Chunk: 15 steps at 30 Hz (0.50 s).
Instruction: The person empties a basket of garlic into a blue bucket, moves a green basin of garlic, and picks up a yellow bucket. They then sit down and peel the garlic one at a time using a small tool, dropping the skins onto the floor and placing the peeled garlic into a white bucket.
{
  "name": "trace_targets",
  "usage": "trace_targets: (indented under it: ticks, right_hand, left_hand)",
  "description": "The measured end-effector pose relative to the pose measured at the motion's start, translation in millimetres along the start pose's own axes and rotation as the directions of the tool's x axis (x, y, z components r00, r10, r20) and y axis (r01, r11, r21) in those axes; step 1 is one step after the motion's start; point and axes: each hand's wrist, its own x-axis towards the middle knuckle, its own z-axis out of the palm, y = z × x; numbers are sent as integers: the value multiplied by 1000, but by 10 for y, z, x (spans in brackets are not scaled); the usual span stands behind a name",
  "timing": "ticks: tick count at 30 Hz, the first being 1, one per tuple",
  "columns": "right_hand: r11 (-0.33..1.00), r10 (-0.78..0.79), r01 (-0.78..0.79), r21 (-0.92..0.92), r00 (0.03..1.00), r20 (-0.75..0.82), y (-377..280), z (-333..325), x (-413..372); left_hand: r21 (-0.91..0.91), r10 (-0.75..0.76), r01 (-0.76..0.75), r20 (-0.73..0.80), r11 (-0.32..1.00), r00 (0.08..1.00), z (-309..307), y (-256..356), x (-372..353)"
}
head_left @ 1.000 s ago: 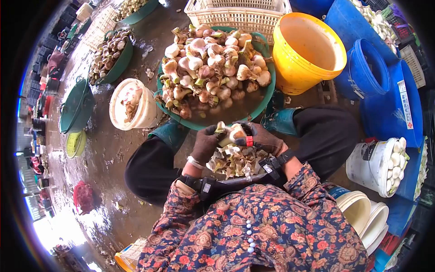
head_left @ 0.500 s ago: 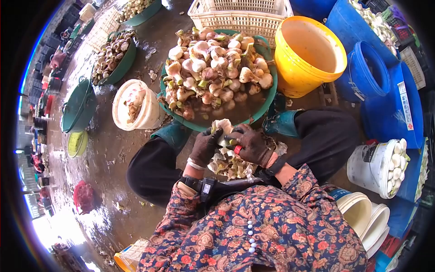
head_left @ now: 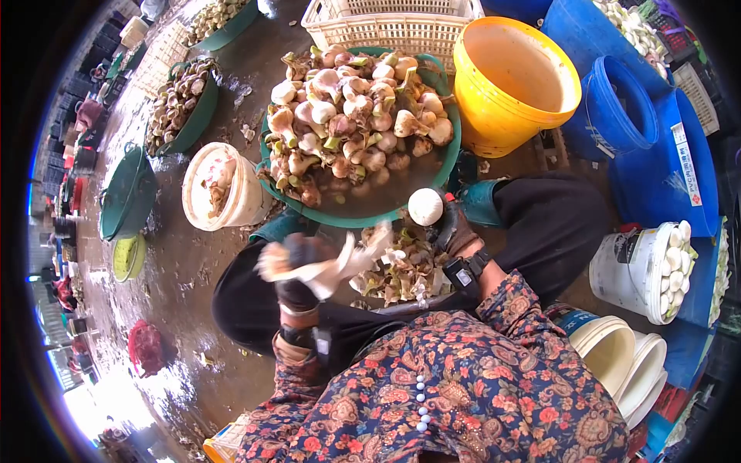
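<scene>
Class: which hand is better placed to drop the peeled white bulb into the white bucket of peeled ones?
Right, most likely. The right hand holds the peeled white bulb, and the white bucket stands on that side. The left hand, blurred, grips husks on the far side.
</scene>
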Motion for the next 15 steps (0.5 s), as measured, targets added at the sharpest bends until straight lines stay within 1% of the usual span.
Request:
trace_targets:
  ticks: [1,2,3,4,5,6,7,8,9,10,11,12,13,14,15]
  right_hand:
    - [999,7,-7,-44,1000,-9,-14,-51,33]
    - [996,17,-18,-87,1000,-19,-9,-119,72]
    - [991,31,-34,-133,999,-30,-18,23,20]
    - [992,113,-119,-47,986,-124,-59,155,-58]
    - [991,120,-126,-51,986,-117,-51,189,-31]
    - [974,52,-89,-210,983,-173,-48,221,3]
    - [930,-28,-55,-363,976,-218,-50,250,34]
    - [766,-89,-77,-638,971,-224,-193,431,-120]
    - [766,-88,-74,-639,972,-219,-259,403,-107]
    - [872,-143,78,-482,985,-100,-330,364,-78]
    - [933,-221,213,-291,975,7,-405,341,-41]
    - [933,-221,213,-291,975,7,-586,509,-145]
    - [975,-218,222,-30,970,107,-854,853,-364]
    - [954,-238,190,232,950,202,-991,1043,-480]
    - [954,-239,191,232,950,203,-976,1008,-441]
  left_hand:
    - [286,102,-87,-40,954,994,-118,-4,-8]
    - [550,207,-148,-48,822,977,-172,-12,-14]
    - [554,203,-143,-47,820,978,-159,-57,59]
    - [-204,-63,133,320,970,945,-110,-149,198]
    - [-652,38,601,692,462,721,-44,-233,263]
    - [-658,69,514,650,550,757,227,-327,223]
    - [-390,-39,372,645,843,764,444,-507,209]
    - [-107,-235,324,487,940,841,645,-635,223]
    - [-180,-326,401,340,898,882,787,-751,309]
    - [-264,-417,456,192,850,888,895,-878,433]
    - [-261,-414,453,190,853,890,996,-1013,553]
    - [-162,-441,449,84,879,893,1099,-1132,656]
    - [-60,-454,452,-25,890,891,1173,-1218,756]
    - [-61,-455,453,-24,889,890,1228,-1243,869]
    - [14,-541,542,85,840,837,1295,-1242,990]
